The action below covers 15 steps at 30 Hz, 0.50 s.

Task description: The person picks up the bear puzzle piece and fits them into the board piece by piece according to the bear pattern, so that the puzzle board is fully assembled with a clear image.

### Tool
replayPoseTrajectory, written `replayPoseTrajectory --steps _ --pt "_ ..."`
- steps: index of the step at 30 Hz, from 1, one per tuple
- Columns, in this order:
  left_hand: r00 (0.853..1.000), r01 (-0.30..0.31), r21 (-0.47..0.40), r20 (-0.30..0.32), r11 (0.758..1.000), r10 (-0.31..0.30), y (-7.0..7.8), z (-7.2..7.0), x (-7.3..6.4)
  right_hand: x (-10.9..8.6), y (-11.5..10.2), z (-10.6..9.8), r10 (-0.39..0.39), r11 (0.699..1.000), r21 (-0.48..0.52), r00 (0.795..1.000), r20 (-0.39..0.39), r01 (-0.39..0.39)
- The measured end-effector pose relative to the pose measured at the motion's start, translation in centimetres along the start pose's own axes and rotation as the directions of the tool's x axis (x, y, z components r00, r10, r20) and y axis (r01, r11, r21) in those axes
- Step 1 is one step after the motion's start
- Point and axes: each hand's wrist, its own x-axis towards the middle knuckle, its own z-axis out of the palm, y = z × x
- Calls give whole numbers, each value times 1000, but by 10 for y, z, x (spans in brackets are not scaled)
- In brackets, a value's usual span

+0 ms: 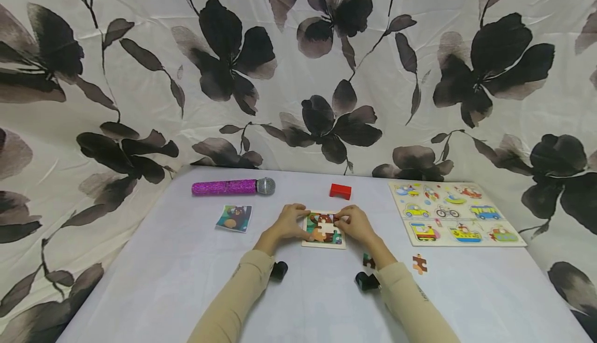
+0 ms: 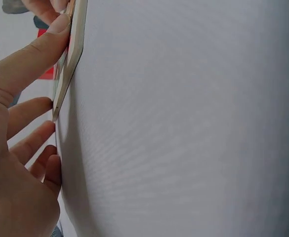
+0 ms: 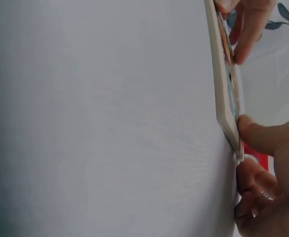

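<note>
Two hands hold our small puzzle board (image 1: 324, 228) flat between them: left hand (image 1: 290, 222) and right hand (image 1: 355, 223) pinch its side edges. It looks thin, stiff and light.

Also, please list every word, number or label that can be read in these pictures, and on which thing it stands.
None can be read.
Vehicle puzzle board: pictures only, too small for any lettering.
Bear picture card: no text visible.
Small bear puzzle: no text visible.
</note>
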Motion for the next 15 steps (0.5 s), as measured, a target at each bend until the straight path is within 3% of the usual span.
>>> replayPoseTrajectory --steps 7,10,15 --pt "1000 -5 -9 -8 1000 4 -2 2 0 -12 7 -20 81 992 97 996 38 -84" --pt "1000 8 -17 -10 1000 -8 -2 3 0 -22 13 -39 90 985 137 993 80 -100" --pt "1000 11 -27 -14 1000 -12 -3 2 0 -52 26 -79 146 983 102 985 93 -155"
